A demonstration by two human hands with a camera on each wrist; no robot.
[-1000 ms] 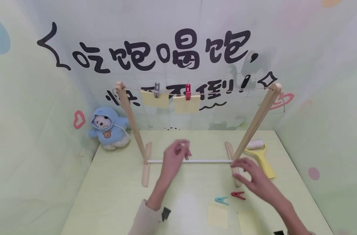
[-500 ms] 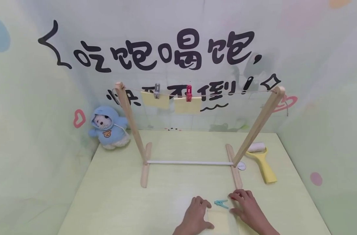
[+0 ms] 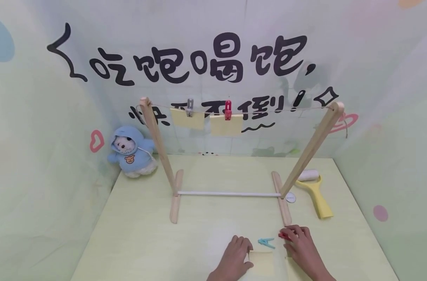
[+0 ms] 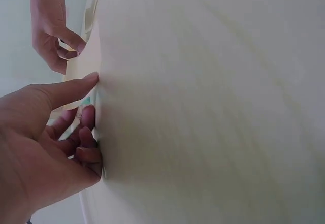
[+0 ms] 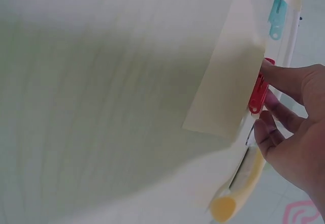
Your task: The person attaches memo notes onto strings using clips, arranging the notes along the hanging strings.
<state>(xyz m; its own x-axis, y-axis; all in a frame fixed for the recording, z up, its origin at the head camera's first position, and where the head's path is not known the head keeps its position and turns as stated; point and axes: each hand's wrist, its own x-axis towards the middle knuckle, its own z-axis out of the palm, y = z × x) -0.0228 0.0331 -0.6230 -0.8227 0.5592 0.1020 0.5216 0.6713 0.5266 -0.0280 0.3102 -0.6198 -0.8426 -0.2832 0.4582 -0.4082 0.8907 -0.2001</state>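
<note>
In the head view my left hand (image 3: 233, 257) is at the left edge of a pale yellow sticky note (image 3: 262, 264), thumb and fingertips apart. From the left wrist view, the thumb overlaps the note (image 4: 87, 64), whose paper stands up a little from the tabletop. My right hand (image 3: 305, 249) pinches a red clothespin (image 5: 259, 93) between thumb and fingers, close over a second sticky note (image 5: 226, 89). That second note is partly covered by this hand in the head view. Between the hands lies a turquoise clothespin (image 3: 266, 242).
A wooden frame (image 3: 310, 152) with a white crossbar (image 3: 229, 194) stands behind the hands. From its string hang two sticky notes under a grey clothespin (image 3: 190, 107) and a red clothespin (image 3: 228, 110). A yellow lint roller (image 3: 317, 197) lies right; a plush toy (image 3: 133, 152) sits back left.
Both hands have come down from near the frame to the notes and clothespins at the front. My right hand has taken hold of the red clothespin. The view has shifted slightly.
</note>
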